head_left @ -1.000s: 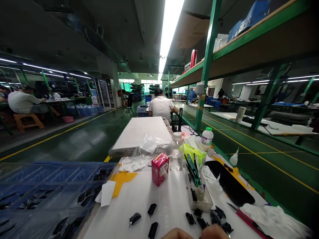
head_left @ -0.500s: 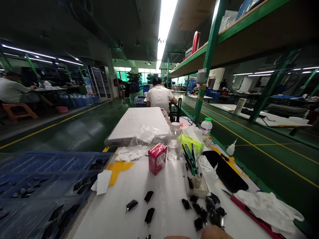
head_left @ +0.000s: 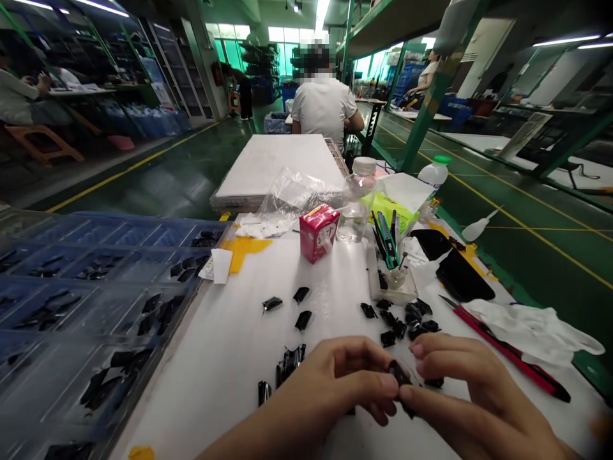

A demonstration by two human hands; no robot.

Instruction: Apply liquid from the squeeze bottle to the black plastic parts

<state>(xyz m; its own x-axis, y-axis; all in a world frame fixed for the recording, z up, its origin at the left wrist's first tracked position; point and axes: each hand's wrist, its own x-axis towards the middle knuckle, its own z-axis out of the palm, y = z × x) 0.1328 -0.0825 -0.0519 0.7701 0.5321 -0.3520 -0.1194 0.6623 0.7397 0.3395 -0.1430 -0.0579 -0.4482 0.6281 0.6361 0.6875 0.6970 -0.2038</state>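
Observation:
My left hand (head_left: pixel 335 383) pinches a small glossy black piece (head_left: pixel 400 377) between thumb and fingers, low over the white table. From the other side, the thumb of my right hand (head_left: pixel 474 390) presses against the same piece, its fingers curved around. A bit of clear film shows between the fingertips; whether it is attached cannot be made out. Behind my right hand lies a loose pile of similar black pieces (head_left: pixel 393 322). Left of centre lie a few single ones (head_left: pixel 302 319), and a cluster of black pieces (head_left: pixel 288 364) sits beside my left wrist.
Blue compartment trays (head_left: pixel 62 342) with black pieces stand at left. Ahead are a red drink carton (head_left: pixel 317 236), a clear bottle (head_left: pixel 354 220) and a tool box (head_left: pixel 405 295) with cutters. Red-handled tweezers (head_left: pixel 507 351) and a white glove (head_left: pixel 536 326) lie right. A person (head_left: pixel 323 105) sits ahead.
The view has tilted down. Both hands, barely showing at the bottom edge before, have come into full view with the black piece between them.

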